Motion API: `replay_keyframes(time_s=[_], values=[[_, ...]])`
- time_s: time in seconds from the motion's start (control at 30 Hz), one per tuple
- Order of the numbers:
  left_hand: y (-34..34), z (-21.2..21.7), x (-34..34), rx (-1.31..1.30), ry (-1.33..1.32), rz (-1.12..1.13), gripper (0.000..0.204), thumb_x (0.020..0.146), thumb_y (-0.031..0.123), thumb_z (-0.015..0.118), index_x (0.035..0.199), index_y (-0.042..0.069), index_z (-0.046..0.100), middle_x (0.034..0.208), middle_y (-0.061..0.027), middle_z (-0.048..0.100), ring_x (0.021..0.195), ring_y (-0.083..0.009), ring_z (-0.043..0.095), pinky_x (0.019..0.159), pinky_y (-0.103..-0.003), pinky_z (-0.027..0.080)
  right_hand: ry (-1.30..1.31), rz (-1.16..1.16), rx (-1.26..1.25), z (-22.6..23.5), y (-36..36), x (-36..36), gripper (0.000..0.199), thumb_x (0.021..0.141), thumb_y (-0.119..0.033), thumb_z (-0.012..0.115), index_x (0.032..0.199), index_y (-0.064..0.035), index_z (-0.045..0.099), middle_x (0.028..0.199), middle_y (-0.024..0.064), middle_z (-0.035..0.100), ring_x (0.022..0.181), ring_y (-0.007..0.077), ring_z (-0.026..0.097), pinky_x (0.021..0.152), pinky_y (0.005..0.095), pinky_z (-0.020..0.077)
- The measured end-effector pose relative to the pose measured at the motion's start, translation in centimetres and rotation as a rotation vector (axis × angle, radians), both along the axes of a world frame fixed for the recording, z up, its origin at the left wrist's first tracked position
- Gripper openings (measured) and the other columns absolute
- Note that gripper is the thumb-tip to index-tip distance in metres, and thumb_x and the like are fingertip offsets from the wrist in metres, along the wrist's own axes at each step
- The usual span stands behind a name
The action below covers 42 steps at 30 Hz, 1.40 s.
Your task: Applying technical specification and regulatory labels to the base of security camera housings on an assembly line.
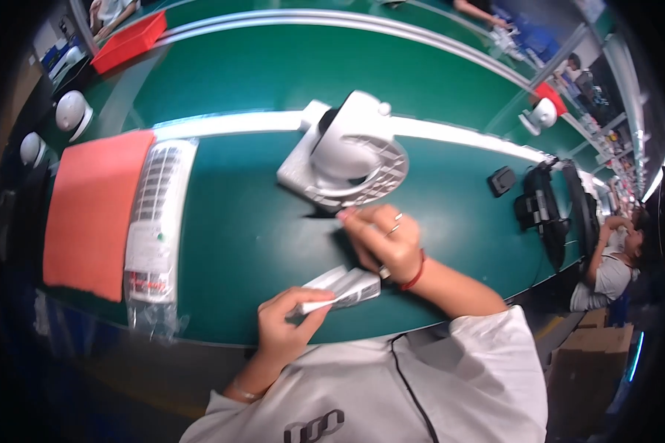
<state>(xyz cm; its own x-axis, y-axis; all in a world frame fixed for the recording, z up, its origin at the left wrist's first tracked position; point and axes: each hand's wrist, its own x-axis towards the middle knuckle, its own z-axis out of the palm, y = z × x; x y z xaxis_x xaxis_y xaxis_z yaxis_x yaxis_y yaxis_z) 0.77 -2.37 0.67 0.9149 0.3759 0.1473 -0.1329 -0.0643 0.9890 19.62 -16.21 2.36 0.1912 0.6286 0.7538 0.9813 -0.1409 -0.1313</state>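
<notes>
A white rounded device (347, 151) stands in the middle of the green table, slightly blurred, with a patterned oval rim toward its front right. My right hand (388, 240) is closed in a pinch right at the device's front lower edge. A small dark patch shows by its fingertips, and I cannot make out whether it is a held piece or a shadow. Nearer to me, my left hand (288, 317) grips a small white box (358, 288) between thumb and fingers, tilted just above the table. White flaps or folded paper show at the end of the box by my fingers.
An orange sheet (96, 214) and a plastic-wrapped white pack (155, 221) lie at left. Similar white devices (72, 114) stand beyond. A small black block (501, 181) and black straps (547, 214) are at right. A red bin (129, 40) sits far left. Other people work around.
</notes>
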Motion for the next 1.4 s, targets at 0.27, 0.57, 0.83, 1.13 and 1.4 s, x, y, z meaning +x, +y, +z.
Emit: replay_keyframes(time_s=[0.27, 0.57, 0.83, 1.13, 1.4], values=[[-0.1, -0.3, -0.1, 0.021, -0.074, 0.012, 0.017, 0.077, -0.009, 0.072, 0.092, -0.001, 0.072, 0.094, -0.0128, 0.075, 0.088, -0.0221, 0.073, 0.081, -0.031, 0.056, 0.312, 0.131, 0.099, 3.4, -0.2, -0.3, 0.021, 0.078, -0.005, 0.075, 0.099, -0.0015, 0.073, 0.091, 0.009, 0.069, 0.077, 0.0224, 0.067, 0.07, 0.0309, 0.0527], [-0.3, -0.3, -0.2, 0.093, -0.111, -0.063, 0.019, 0.077, -0.008, 0.073, 0.093, 0.0, 0.072, 0.094, -0.0126, 0.075, 0.089, -0.022, 0.073, 0.082, -0.031, 0.056, 0.569, -0.059, -0.139, 11.2, -2.0, 4.3, 0.03, 0.092, -0.027, 0.066, 0.11, -0.0028, 0.062, 0.076, 0.0172, 0.067, 0.067, 0.0316, 0.066, 0.064, 0.0372, 0.0507], [-0.3, 0.2, -0.3, 0.097, -0.013, -0.043, 0.019, 0.078, -0.006, 0.074, 0.096, 0.001, 0.073, 0.095, -0.0101, 0.075, 0.088, -0.0216, 0.073, 0.081, -0.03, 0.056, 0.331, -0.115, -0.747, 13.3, 1.0, 8.7, 0.037, 0.081, -0.038, 0.078, 0.092, -0.0023, 0.073, 0.074, 0.0177, 0.069, 0.068, 0.0342, 0.068, 0.063, 0.0408, 0.0515], [0.1, -0.1, -0.6, 0.139, -0.096, -0.081, 0.019, 0.078, -0.005, 0.075, 0.096, 0.003, 0.073, 0.094, -0.0098, 0.075, 0.085, -0.0193, 0.073, 0.073, -0.028, 0.057, 0.938, 0.09, -0.151, 14.5, 0.7, 14.3, 0.028, 0.083, -0.026, 0.082, 0.084, 0.0002, 0.07, 0.073, -0.002, 0.063, 0.064, 0.004, 0.053, 0.055, 0.0231, 0.0401], [-0.1, -0.8, -0.6, 0.14, -0.134, -0.103, 0.021, 0.081, 0.001, 0.075, 0.101, 0.006, 0.073, 0.097, -0.0078, 0.075, 0.082, -0.0209, 0.073, 0.073, -0.03, 0.057, -0.193, -0.628, -0.353, 5.1, 3.8, 23.6, 0.017, 0.082, -0.024, 0.069, 0.075, -0.009, 0.067, 0.079, 0.0152, 0.068, 0.064, 0.0369, 0.064, 0.056, 0.0481, 0.0515]])
